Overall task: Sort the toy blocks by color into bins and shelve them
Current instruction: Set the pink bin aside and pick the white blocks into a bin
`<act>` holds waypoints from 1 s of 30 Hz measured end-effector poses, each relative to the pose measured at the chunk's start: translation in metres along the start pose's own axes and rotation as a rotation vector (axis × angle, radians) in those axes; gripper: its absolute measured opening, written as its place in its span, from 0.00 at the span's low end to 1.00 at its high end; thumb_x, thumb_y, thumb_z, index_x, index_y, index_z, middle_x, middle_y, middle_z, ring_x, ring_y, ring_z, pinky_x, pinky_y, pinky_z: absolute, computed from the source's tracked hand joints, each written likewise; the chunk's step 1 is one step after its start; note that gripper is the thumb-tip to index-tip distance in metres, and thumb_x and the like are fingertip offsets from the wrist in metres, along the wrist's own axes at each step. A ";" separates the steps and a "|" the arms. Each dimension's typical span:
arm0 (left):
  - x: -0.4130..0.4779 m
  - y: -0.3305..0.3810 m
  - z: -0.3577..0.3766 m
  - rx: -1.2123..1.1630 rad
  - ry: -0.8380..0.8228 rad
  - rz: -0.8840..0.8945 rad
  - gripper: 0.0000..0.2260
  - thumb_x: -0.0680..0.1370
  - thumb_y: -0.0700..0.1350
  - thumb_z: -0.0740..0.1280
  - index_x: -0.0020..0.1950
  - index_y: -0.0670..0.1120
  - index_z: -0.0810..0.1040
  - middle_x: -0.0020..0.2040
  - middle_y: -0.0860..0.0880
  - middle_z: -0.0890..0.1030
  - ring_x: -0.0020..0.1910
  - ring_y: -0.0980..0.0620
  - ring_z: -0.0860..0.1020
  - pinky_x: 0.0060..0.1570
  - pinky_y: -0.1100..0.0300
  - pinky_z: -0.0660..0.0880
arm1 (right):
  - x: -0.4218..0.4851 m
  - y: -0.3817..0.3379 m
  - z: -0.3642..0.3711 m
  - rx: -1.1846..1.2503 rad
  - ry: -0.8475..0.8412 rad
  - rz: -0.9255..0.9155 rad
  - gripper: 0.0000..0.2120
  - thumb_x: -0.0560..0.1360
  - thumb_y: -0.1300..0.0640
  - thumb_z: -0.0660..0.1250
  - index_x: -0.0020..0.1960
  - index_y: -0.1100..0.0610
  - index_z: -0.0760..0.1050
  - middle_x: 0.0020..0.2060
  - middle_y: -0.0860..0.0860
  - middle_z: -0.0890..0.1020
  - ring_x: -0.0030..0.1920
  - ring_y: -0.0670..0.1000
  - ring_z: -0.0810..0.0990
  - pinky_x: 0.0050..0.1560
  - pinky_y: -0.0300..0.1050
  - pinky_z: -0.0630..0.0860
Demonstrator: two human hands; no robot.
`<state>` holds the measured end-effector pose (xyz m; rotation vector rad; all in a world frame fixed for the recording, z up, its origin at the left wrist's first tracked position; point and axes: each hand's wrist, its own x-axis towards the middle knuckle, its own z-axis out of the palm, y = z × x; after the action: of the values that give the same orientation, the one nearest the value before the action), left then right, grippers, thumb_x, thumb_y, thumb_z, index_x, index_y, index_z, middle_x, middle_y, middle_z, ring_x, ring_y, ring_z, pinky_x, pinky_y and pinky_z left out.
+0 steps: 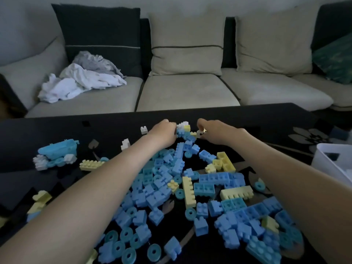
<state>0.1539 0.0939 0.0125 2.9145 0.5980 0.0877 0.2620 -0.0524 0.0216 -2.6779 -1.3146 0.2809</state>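
At the upper centre of the frame, on the pile's far edge, sits a cluster of joined blocks [183, 130], white and yellow on top, blue beneath. Its long axis seems to slant from upper left to lower right, blue end into the pile [171, 187]. Your left hand [163, 134] curls round it; your right hand [215, 133] pinches a pale block [199, 133] at its right side. You look to be splitting mixed colours. Next, pull them apart firmly, then carry the pieces to the white bin [333, 159] at the right edge of the desk [247, 119].
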 end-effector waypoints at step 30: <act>-0.154 0.278 -0.014 -0.706 0.034 0.256 0.31 0.80 0.41 0.62 0.77 0.46 0.47 0.67 0.41 0.68 0.58 0.46 0.74 0.48 0.59 0.70 | -0.306 0.109 -0.069 -0.029 0.156 0.429 0.10 0.79 0.60 0.58 0.56 0.62 0.75 0.52 0.57 0.79 0.46 0.51 0.74 0.47 0.42 0.69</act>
<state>0.1183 -0.2167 0.0704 2.2798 0.1395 0.3096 0.1780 -0.3641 0.0974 -2.9142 -0.6988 0.0943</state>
